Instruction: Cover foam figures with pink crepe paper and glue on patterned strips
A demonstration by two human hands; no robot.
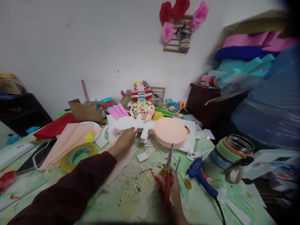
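Observation:
My left hand (124,140) reaches forward in a dark red sleeve and grips the white foam end of a guitar-shaped craft piece (131,123). The piece's round body (171,131) is covered in peach foam and lies on the table. Nearer to me, my right hand (170,187) is closed on red-handled scissors (169,156), whose blades point up toward the peach round body and stop just short of it.
A blue glue gun (201,178) and a wrapped glass jar (228,157) lie to the right. A tape roll (78,154), peach sheets (67,140) and red paper (55,126) sit to the left. Painted craft models (142,103) stand behind; scraps litter the green table (131,193).

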